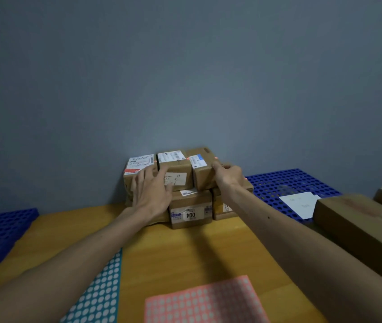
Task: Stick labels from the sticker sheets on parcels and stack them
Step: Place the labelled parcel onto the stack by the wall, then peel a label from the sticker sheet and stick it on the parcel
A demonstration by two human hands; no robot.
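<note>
1. While my right hand (228, 176) grasps the top-right parcel (203, 173) with curled fingers, that parcel sits on the stack (191, 210) against the wall (185, 78).
2. My left hand (154, 194) is released, fingers spread against the stack's front.
3. Pink sheet (206, 301) and teal sheet (101, 292) lie near me on the table (185, 248).

Matt cardboard parcels (191, 209), smooth wooden table (185, 250)

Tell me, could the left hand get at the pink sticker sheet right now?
Probably yes. The left hand lies open against the stacked parcels, holding nothing, and the pink sticker sheet lies uncovered on the table, nearer the person.
</note>
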